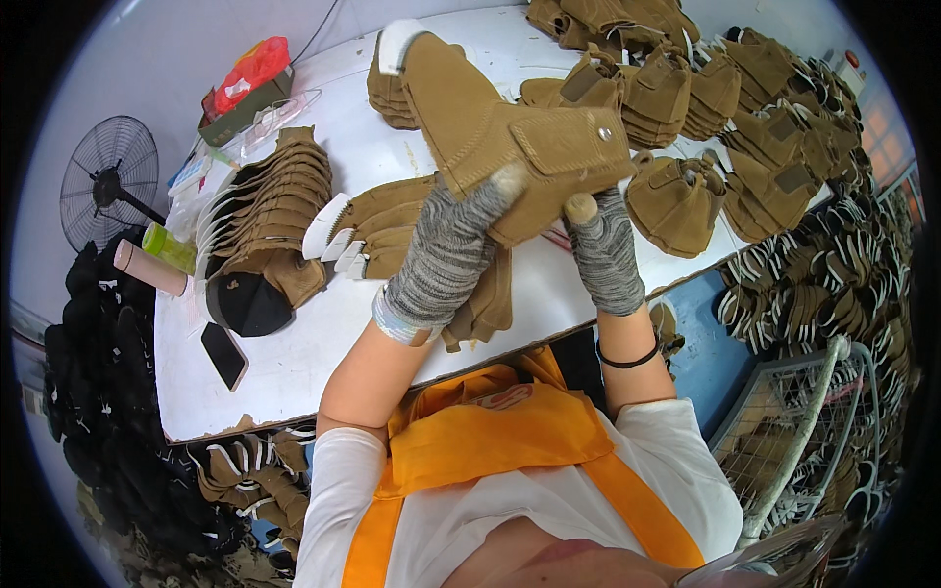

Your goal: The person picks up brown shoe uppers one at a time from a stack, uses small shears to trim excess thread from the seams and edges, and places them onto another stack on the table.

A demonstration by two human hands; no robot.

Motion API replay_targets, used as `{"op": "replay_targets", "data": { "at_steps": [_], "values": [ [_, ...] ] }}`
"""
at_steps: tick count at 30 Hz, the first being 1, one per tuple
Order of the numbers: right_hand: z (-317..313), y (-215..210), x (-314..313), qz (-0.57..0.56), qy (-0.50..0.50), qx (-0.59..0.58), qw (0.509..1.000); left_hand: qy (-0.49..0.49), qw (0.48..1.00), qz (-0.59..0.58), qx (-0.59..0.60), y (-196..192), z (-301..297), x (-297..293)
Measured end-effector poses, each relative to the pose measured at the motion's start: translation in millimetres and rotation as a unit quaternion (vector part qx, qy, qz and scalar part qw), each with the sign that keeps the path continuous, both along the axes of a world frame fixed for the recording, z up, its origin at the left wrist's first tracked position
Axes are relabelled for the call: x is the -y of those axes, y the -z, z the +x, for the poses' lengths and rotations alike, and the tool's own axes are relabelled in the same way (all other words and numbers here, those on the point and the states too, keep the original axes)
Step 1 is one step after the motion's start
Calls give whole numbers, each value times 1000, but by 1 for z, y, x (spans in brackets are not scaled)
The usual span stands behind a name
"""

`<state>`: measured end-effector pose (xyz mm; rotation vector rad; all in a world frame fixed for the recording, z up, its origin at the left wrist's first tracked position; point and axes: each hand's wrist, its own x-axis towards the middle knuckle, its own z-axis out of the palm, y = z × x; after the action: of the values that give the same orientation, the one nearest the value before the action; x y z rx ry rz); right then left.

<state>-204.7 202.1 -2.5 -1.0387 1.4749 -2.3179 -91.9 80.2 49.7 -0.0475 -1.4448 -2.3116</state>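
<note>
- A brown boot upper (pixel 480 127) is held up above the table (pixel 343 358); its suede-like face is matte, with zigzag stitching along a curved seam.
- A stiff white, curved piece (pixel 399 46) caps its far end; a stitched rectangular tab (pixel 561 145) beside the near end carries a round, shiny stud (pixel 604 133).
- The left hand (pixel 451 235), in grey marled knit, pinches the upper, thumb pressed on its face; the other fingers are mostly hidden behind.
- The right hand (pixel 605 253), in a matching knit glove, holds the upper's lower right edge, thumb bent at the front; its remaining fingers are largely out of sight.
- Left of the hands, a curved row of nested uppers (pixel 284 201) shows dark linings; between lie flat brown pieces (pixel 387 218) with white, rounded ends.
- A dark green box (pixel 235 116) holds a crumpled red plastic bag (pixel 257 69).
- A smooth pink cylinder (pixel 149 269) leans beside a translucent green container (pixel 169 246), contents unclear.
- At the right, a wire-mesh cart (pixel 799 421) has brown pieces showing through its grid.
</note>
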Motion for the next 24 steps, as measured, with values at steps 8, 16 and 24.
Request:
{"op": "replay_targets", "data": {
  "at_steps": [8, 16, 24],
  "values": [
    [7, -29, -9, 61, 456, -347, 818, -55, 998, -24, -1, 10, -4, -2],
    [19, -39, -2, 51, 360, -252, 897, -137, 977, -158, -38, 22, -5, -13],
    [14, -29, 3, 64, 301, -292, 906, -192, 950, -240, -60, 30, -1, -15]
  ]
}}
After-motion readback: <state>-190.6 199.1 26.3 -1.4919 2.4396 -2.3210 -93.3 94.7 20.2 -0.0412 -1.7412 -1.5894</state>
